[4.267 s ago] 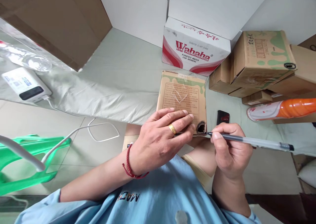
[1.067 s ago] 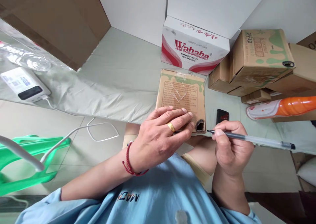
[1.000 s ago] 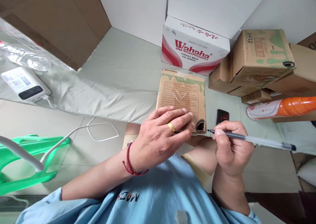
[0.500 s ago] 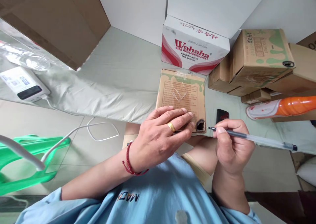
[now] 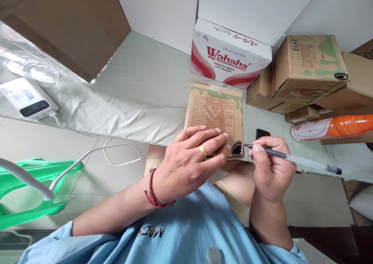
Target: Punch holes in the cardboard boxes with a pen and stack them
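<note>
A small cardboard box (image 5: pixel 214 108) with green drips and printed text lies at the near edge of the covered surface. Its lower right corner has a dark-edged hole (image 5: pixel 237 150). My left hand (image 5: pixel 195 155) rests flat over the lower part of the box, fingers stretched out, a ring on one finger. In my right hand (image 5: pixel 272 169) is a clear-barrelled gel pen (image 5: pixel 303 162), pinched near its point. The pen's tip is at the right rim of the hole; whether it touches the cardboard I cannot tell.
Behind the box stands a white and red Wahaha carton (image 5: pixel 230 56). Stacked cardboard boxes (image 5: pixel 314 68), an orange bottle (image 5: pixel 346 126) and a small black object (image 5: pixel 262 133) are to the right. Leftward are a white device with a cable (image 5: pixel 29 99) and a green plastic stool (image 5: pixel 37 194).
My right hand has moved slightly left and up, bringing the pen tip from beside the box to the hole's rim. My left hand and the box have hardly moved.
</note>
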{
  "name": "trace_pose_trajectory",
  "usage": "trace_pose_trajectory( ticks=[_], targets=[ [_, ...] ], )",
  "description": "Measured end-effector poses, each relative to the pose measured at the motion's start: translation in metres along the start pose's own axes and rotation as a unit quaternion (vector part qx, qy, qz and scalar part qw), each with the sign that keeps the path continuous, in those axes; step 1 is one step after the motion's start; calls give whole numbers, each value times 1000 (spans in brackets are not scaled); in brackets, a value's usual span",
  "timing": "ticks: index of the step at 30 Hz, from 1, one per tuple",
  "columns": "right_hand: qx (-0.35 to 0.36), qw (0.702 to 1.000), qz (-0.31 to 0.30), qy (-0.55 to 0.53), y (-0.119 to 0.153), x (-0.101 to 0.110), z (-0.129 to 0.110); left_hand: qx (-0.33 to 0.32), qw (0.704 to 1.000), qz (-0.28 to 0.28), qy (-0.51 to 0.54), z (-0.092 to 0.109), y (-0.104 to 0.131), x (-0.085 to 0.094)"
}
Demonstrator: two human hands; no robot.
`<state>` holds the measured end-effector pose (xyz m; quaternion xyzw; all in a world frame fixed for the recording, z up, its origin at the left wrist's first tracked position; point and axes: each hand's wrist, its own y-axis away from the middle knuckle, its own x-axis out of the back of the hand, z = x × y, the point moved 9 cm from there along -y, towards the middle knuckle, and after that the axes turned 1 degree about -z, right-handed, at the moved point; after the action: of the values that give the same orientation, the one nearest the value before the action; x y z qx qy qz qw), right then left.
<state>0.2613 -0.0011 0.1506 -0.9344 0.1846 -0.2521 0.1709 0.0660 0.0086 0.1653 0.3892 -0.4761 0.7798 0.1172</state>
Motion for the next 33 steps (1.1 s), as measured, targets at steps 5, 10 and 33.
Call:
trace_pose_trajectory(
  ticks=[5,10,33],
  targets=[
    [10,1000,15,-14,-1,2,-2,3,1000,-6,-3,0,0,1],
    [-2,1000,18,-6,1,3,-1,4,1000,-9,-7,1,-1,1],
    [-319,912,-98,238,17,-2,236,8,1000,-9,28,-2,3,4]
  ],
)
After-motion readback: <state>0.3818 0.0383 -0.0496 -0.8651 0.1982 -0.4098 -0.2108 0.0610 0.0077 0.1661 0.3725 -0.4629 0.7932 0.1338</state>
